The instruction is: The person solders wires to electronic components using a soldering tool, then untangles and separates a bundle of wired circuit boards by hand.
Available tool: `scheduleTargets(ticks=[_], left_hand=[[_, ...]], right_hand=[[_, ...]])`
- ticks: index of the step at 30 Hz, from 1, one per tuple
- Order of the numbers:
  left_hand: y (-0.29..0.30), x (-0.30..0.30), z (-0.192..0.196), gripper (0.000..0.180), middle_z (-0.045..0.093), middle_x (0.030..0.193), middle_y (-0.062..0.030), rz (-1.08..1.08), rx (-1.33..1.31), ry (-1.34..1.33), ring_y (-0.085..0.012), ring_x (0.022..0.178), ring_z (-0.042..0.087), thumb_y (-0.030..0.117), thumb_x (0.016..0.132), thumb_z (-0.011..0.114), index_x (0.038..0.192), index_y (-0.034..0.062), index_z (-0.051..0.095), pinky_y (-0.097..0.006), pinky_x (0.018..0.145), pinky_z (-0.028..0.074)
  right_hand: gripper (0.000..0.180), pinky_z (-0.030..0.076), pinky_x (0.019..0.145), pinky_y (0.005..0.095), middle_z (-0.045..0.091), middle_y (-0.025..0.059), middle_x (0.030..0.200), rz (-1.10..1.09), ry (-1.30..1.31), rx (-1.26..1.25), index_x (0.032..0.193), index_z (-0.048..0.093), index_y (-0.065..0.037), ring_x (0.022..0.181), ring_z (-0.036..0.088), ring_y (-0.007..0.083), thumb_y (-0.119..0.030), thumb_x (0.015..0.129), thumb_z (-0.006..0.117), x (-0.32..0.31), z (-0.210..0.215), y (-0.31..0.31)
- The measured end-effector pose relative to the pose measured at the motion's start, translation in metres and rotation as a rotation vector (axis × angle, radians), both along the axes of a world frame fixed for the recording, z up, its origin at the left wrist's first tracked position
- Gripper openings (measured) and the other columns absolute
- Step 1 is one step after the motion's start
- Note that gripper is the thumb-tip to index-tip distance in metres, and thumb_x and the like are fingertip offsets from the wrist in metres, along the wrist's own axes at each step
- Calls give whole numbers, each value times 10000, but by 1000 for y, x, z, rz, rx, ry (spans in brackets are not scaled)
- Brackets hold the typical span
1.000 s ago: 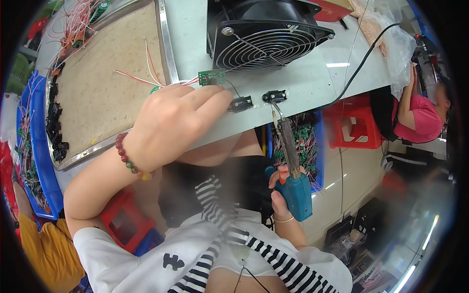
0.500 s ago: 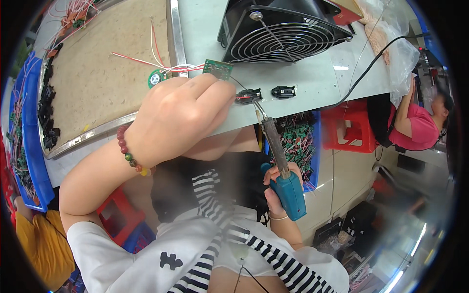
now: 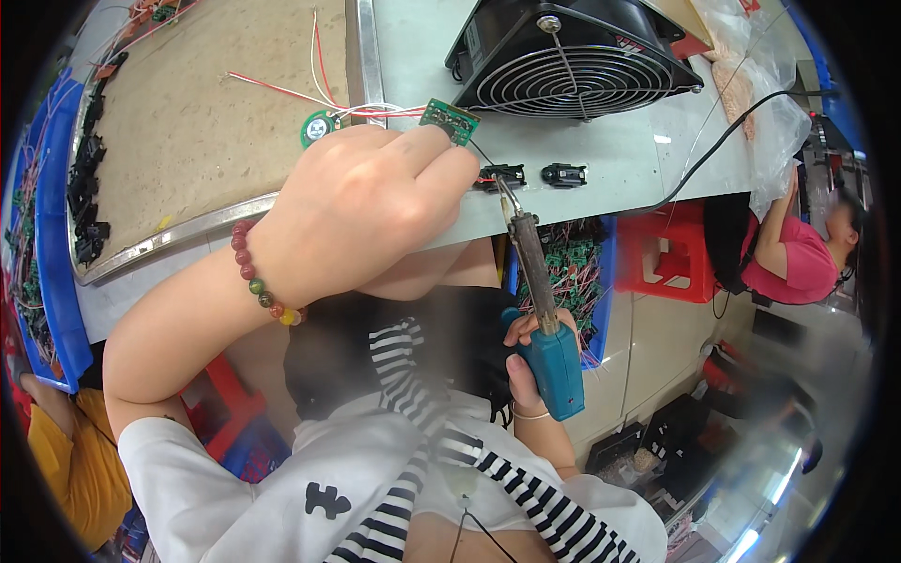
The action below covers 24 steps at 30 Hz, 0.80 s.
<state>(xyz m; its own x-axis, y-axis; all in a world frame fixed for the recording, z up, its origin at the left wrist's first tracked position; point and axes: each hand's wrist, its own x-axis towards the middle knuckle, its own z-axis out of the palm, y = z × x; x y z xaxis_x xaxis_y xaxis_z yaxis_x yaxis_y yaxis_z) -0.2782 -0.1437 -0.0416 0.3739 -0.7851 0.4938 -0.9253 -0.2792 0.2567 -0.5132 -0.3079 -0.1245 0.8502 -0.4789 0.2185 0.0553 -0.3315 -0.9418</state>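
Observation:
My left hand [image 3: 380,211], a bead bracelet at its wrist, is closed on a small green circuit board [image 3: 452,120] above the table edge. Red and white wires run from the board, and a small round green-rimmed speaker [image 3: 318,128] shows beside my knuckles. In my right hand [image 3: 526,378] is a teal-handled soldering iron [image 3: 556,371], angled upward. Its thin tip meets, or nearly meets, a small black plastic part [image 3: 509,175] at the table edge, where a red wire end shows. My left fingertips are partly hidden behind the hand. A second black part [image 3: 564,175] lies to the right.
A black fan with a wire guard [image 3: 577,83] stands behind the parts. A metal-edged tan board [image 3: 225,103] lies left, lined with black parts. Blue bins [image 3: 608,291] of wired circuit boards, a red stool [image 3: 662,263], a cable [image 3: 699,174] and co-workers [image 3: 798,239] surround the table.
The whole view has shifted, moving the table and fan rightward in the picture. The iron's tip has come closer to the near black part, and the circuit board has turned slightly.

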Motion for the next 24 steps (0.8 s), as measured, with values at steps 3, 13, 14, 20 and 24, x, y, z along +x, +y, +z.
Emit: scheduleTargets(ticks=[3, 13, 14, 20, 24], left_hand=[[0, 0, -1, 121, 579, 731, -54, 1, -13, 2, -212, 590, 573, 32, 742, 699, 845, 57, 640, -311, 530, 459], [-3, -1, -3, 137, 578, 738, -45, 8, -64, -29, -205, 575, 556, 46, 740, 704, 857, 67, 636, -314, 525, 452], [-3, -1, -3, 139, 575, 736, -44, 9, -70, -33, -203, 571, 550, 48, 739, 705, 856, 69, 635, -313, 523, 450], [-4, -1, -4, 139, 566, 725, -41, 12, -71, -47, -195, 560, 537, 48, 736, 707, 850, 71, 630, -308, 519, 446], [-5, -1, -5, 139, 564, 721, -39, 13, -78, -52, -193, 560, 535, 47, 735, 708, 846, 72, 628, -307, 518, 445]], right_hand=[[289, 458, 646, 343, 588, 132, 812, -12, 3, -9, 814, 546, -28, 698, 571, 287, -84, 565, 682, 0, 0, 0], [286, 464, 640, 335, 586, 136, 807, -22, 7, 11, 801, 552, -23, 695, 577, 288, -58, 538, 660, -1, -5, 0], [286, 464, 640, 335, 586, 136, 807, -20, 7, 11, 801, 552, -23, 695, 577, 288, -58, 538, 660, -1, -6, 0], [272, 464, 635, 341, 582, 139, 806, -24, 14, 17, 794, 553, -20, 693, 573, 291, -72, 552, 664, 0, -5, 0], [259, 467, 635, 345, 583, 142, 808, -18, -6, 13, 790, 561, -12, 696, 574, 294, -110, 582, 680, 0, -5, -1]])
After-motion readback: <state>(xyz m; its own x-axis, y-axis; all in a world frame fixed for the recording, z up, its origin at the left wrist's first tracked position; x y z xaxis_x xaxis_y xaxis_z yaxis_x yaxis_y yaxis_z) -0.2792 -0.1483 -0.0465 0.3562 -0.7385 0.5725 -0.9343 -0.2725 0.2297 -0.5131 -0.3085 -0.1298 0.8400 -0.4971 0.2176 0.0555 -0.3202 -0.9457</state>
